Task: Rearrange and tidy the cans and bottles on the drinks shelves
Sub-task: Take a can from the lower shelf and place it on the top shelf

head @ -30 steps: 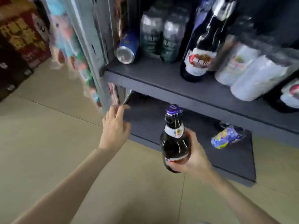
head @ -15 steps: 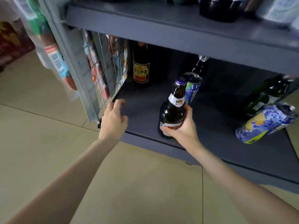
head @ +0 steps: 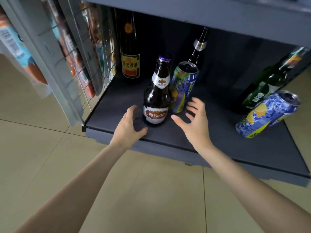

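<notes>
Grey steel frames the lowest drinks shelf (head: 210, 135) as you crouch before it, wire mesh side panel (head: 87, 64) at far left with blurred packets hanging beyond it. Your left hand (head: 129, 126) hovers low at the shelf's front edge, fingers loosely curved and a little apart, holding nothing, just beside the base of the brown beer bottle (head: 157, 95). That bottle stands upright near the front, purple cap on, red-and-white label facing you. Deeper in, against the left rear corner, stands a tall dark bottle with a yellow label (head: 130, 52), upright and well apart from your hands. Immediately right of the brown bottle, touching or nearly touching it, a green-and-blue can (head: 184, 86) stands with its top tilted slightly right; behind it rises a slim dark bottle with a silver neck band (head: 198, 47). Your right hand (head: 196, 121) is spread wide, thumb pointing toward the brown bottle, fingertips close to the can's foot; whether they touch it cannot be told. It grips nothing. Farther right, a green glass bottle (head: 269, 81) leans steeply, and in front of it a blue can with a lemon print (head: 267, 115) lies on its side, open end up to the right.

Count: four bottles, two cans, two free hands. Beige floor tiles (head: 50, 165) run beneath.
</notes>
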Action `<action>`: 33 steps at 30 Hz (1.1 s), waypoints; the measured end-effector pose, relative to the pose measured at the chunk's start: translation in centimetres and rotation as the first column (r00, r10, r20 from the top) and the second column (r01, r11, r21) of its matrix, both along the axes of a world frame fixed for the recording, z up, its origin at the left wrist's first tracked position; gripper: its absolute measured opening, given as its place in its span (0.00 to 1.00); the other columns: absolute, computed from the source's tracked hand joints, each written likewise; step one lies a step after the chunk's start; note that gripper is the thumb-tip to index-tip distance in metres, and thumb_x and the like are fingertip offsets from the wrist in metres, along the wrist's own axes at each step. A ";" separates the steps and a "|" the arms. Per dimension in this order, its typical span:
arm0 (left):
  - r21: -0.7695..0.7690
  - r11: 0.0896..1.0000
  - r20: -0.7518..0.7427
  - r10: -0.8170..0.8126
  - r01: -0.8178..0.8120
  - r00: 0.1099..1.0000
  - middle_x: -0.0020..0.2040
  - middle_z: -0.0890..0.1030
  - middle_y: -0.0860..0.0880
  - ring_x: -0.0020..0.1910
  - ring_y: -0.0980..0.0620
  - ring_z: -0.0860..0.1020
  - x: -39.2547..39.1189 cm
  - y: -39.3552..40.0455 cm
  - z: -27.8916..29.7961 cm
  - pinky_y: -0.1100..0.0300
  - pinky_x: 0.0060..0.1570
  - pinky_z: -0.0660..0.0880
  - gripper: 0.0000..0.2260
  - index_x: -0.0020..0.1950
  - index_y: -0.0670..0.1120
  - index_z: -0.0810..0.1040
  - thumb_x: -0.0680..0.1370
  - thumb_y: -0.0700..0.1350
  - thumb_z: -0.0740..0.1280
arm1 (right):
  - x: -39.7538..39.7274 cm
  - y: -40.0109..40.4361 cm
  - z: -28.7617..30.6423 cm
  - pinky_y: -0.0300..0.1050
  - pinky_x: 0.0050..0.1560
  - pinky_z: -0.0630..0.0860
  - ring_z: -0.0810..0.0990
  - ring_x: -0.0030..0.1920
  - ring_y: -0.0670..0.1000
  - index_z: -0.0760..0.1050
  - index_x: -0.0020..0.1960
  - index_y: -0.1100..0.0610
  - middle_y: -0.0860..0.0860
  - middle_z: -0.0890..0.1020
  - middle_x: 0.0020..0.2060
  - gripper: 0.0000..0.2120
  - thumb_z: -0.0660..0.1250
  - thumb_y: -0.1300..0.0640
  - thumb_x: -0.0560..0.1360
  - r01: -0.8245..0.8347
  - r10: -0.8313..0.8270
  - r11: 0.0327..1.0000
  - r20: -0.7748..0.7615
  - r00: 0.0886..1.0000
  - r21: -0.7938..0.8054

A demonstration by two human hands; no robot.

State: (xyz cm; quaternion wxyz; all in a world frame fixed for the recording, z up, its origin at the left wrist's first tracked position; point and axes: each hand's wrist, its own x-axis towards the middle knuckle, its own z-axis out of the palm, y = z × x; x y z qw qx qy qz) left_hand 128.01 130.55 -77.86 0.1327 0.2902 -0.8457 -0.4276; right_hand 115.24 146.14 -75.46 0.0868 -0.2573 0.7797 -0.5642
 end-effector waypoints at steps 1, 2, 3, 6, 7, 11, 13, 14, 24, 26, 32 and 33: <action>0.017 1.000 -0.004 -0.002 0.002 1.000 0.65 0.73 0.49 0.64 0.48 0.71 -0.7 0.4 -0.1 0.53 0.63 0.69 0.38 0.71 0.52 0.59 0.66 0.52 0.74 | -1.2 0.2 0.2 0.42 0.67 0.67 0.69 0.65 0.47 0.57 0.72 0.57 0.51 0.68 0.66 0.40 0.76 0.57 0.67 0.031 -0.032 0.999 0.031 0.999 0.016; 0.042 0.999 -0.012 0.021 -0.020 1.000 0.65 0.73 0.50 0.64 0.46 0.71 -1.4 0.7 -0.1 0.49 0.63 0.69 0.40 0.70 0.55 0.58 0.63 0.57 0.74 | -2.5 0.0 0.6 0.42 0.67 0.65 0.67 0.67 0.48 0.54 0.73 0.57 0.52 0.66 0.69 0.43 0.76 0.56 0.67 0.039 -0.042 0.999 0.073 0.996 0.035; 0.074 0.996 -0.025 0.048 -0.046 0.999 0.64 0.74 0.50 0.64 0.46 0.71 -2.1 1.0 0.0 0.46 0.63 0.69 0.42 0.70 0.56 0.58 0.61 0.60 0.74 | -3.8 -0.7 0.9 0.41 0.66 0.63 0.65 0.69 0.48 0.52 0.74 0.56 0.51 0.65 0.70 0.45 0.77 0.56 0.67 0.036 -0.041 0.998 0.114 0.993 0.051; 0.148 0.986 -0.067 0.092 -0.081 0.994 0.60 0.76 0.53 0.62 0.50 0.73 -3.4 1.4 0.1 0.53 0.62 0.71 0.40 0.70 0.53 0.59 0.65 0.51 0.78 | -6.0 -3.3 1.5 0.38 0.60 0.64 0.68 0.66 0.48 0.54 0.73 0.56 0.51 0.71 0.67 0.45 0.77 0.56 0.66 -0.011 -0.005 0.994 0.142 0.990 0.110; 0.153 0.984 -0.079 0.103 -0.090 0.992 0.58 0.76 0.54 0.60 0.52 0.74 -3.7 1.5 0.1 0.57 0.60 0.71 0.39 0.70 0.52 0.60 0.65 0.49 0.78 | -6.2 -3.9 1.4 0.39 0.58 0.66 0.71 0.64 0.49 0.57 0.72 0.55 0.51 0.73 0.65 0.43 0.78 0.57 0.65 -0.006 -0.009 0.992 0.121 0.993 0.124; 0.144 0.983 -0.119 0.135 -0.117 0.984 0.57 0.78 0.51 0.57 0.52 0.76 -5.4 1.6 0.3 0.63 0.55 0.70 0.38 0.69 0.49 0.63 0.64 0.46 0.79 | -6.2 -3.2 1.1 0.37 0.52 0.70 0.75 0.52 0.45 0.66 0.63 0.56 0.47 0.78 0.51 0.34 0.78 0.60 0.63 0.081 -0.083 0.992 0.017 0.996 0.096; 0.154 0.980 -0.135 0.149 -0.128 0.980 0.58 0.78 0.51 0.58 0.52 0.76 -7.2 1.6 0.4 0.65 0.54 0.68 0.39 0.70 0.49 0.62 0.65 0.45 0.78 | -6.2 -1.2 1.1 0.32 0.48 0.68 0.75 0.49 0.44 0.66 0.61 0.57 0.45 0.76 0.48 0.32 0.78 0.61 0.62 0.126 -0.123 0.987 -0.038 0.992 0.095; 0.159 0.979 -0.142 0.153 -0.130 0.978 0.59 0.78 0.50 0.59 0.52 0.75 -8.2 1.7 0.5 0.66 0.54 0.68 0.39 0.71 0.49 0.61 0.66 0.45 0.78 | -6.3 0.1 1.0 0.30 0.47 0.67 0.75 0.49 0.44 0.66 0.60 0.56 0.44 0.76 0.48 0.32 0.79 0.60 0.62 0.145 -0.141 0.985 -0.054 0.989 0.095; 0.158 0.978 -0.174 0.167 -0.140 0.971 0.63 0.75 0.49 0.64 0.50 0.72 -15.5 2.3 0.0 0.68 0.54 0.64 0.37 0.73 0.49 0.58 0.69 0.45 0.75 | -6.3 5.8 -0.6 0.21 0.43 0.70 0.77 0.45 0.35 0.64 0.55 0.49 0.39 0.78 0.46 0.31 0.80 0.61 0.61 0.216 -0.216 0.976 -0.006 0.976 0.024; 0.119 0.985 -0.169 0.142 -0.122 0.975 0.66 0.73 0.47 0.66 0.49 0.70 -14.9 2.3 -0.4 0.66 0.57 0.64 0.37 0.73 0.48 0.58 0.70 0.44 0.74 | -6.0 6.0 -0.5 0.22 0.44 0.70 0.77 0.46 0.39 0.64 0.55 0.49 0.42 0.78 0.47 0.31 0.79 0.60 0.61 0.200 -0.200 0.979 -0.005 0.980 0.028; -0.220 0.974 -0.050 -0.063 0.050 0.997 0.64 0.66 0.38 0.65 0.38 0.65 -9.2 4.5 -2.3 0.48 0.66 0.64 0.33 0.71 0.43 0.63 0.69 0.40 0.74 | -5.6 6.3 -0.2 0.31 0.50 0.69 0.77 0.54 0.46 0.64 0.60 0.56 0.49 0.78 0.56 0.33 0.79 0.59 0.63 0.200 -0.200 0.980 -0.006 0.980 0.018; -0.225 0.972 -0.054 -0.082 0.068 0.995 0.63 0.67 0.37 0.64 0.39 0.66 -8.8 4.7 -2.5 0.47 0.66 0.65 0.33 0.70 0.42 0.64 0.69 0.40 0.74 | -5.5 6.2 -0.3 0.32 0.51 0.69 0.76 0.54 0.46 0.64 0.60 0.58 0.50 0.78 0.57 0.32 0.79 0.58 0.63 0.191 -0.191 0.981 -0.012 0.981 0.027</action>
